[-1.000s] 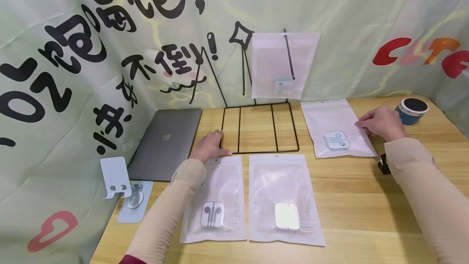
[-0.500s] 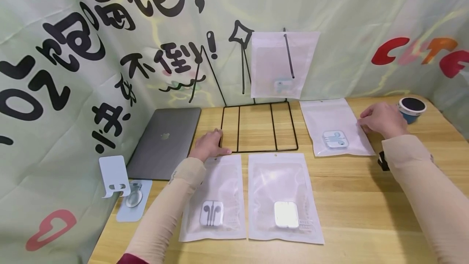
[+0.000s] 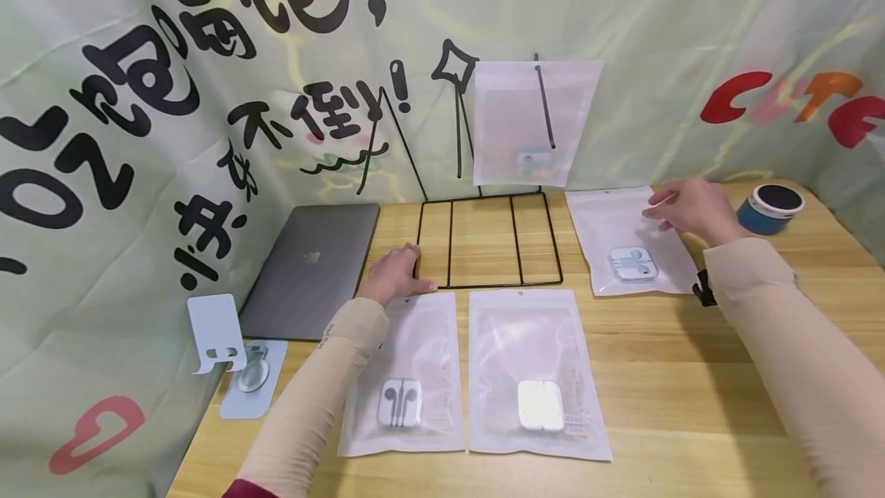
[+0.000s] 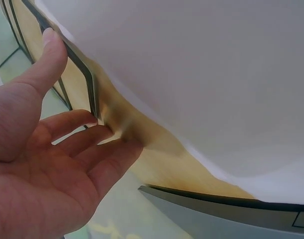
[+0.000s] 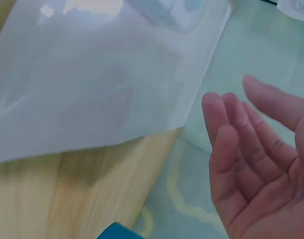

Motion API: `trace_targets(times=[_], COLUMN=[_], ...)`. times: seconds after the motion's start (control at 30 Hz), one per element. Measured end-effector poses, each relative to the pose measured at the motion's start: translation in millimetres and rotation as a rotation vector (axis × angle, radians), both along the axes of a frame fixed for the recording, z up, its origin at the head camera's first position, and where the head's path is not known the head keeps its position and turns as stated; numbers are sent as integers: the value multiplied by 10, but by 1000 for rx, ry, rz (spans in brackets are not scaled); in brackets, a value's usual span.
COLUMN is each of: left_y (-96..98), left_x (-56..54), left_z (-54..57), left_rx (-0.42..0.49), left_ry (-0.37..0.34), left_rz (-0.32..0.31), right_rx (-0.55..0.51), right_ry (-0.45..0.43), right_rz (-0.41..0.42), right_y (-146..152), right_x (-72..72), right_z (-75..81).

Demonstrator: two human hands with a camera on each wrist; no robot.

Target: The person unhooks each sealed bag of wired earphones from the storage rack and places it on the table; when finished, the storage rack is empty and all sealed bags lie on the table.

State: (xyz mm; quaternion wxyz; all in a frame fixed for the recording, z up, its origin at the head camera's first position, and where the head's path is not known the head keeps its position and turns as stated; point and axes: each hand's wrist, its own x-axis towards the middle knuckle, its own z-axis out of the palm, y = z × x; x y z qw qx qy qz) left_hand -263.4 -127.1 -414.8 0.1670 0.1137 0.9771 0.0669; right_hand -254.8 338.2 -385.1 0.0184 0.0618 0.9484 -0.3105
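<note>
My left hand (image 3: pixel 394 273) rests at the front left corner of a black wire display rack (image 3: pixel 503 285). In the left wrist view its thumb touches the front wire, and its loosely bent fingers (image 4: pixel 82 137) lie at the side wire. My right hand (image 3: pixel 694 210) is over the upper right part of a white zip bag (image 3: pixel 608 214); a boxed pair of earphones (image 3: pixel 632 263) shows inside that bag. The right wrist view has nothing between the thumb and the fingers (image 5: pixel 227 164). Another zip bag (image 3: pixel 508 114) hangs from the rack's hook.
Two more zip bags, a left one (image 3: pixel 435 344) and a right one (image 3: pixel 512 344), lie in front of the rack with boxed earphones inside. A grey laptop (image 3: pixel 311 275), a phone stand (image 3: pixel 216 329) and a blue-white round speaker (image 3: pixel 764 214) stand around. Printed cloth hangs behind.
My right hand has left the bag's right edge and moved left over its upper part. The left hand stays at the rack corner, and the bags lie as before.
</note>
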Motion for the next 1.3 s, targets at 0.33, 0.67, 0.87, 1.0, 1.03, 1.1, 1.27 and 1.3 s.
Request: trace_targets(times=[0.33, 0.67, 0.87, 1.0, 1.03, 1.1, 1.27, 1.3], left_y=[6, 2, -4, -3, -3, 0, 2, 1], left_x=[7, 14, 21, 30, 32, 35, 35, 34], left_z=[0, -7, 3, 13, 15, 18, 16, 16], left_rx=[-4, 2, -3, 7, 10, 14, 12, 12], left_ry=[0, 11, 16, 21, 22, 23, 20, 19], left_rz=[1, -2, -4, -6, -4, -3, -1, -1], right_rx=[-159, -322, -352, -357, -362, -370, -346, -344], right_ry=[12, 74, 106, 134, 140, 146, 145, 142], right_rz=[101, 81, 73, 66, 64, 61, 45, 40], right_y=[-282, -585, -743, -834, -855, -892, -950, -956], right_x=[-223, -402, -456, -492, -501, -517, -527, -525], right_z=[169, 464, 556, 594, 604, 625, 653, 655])
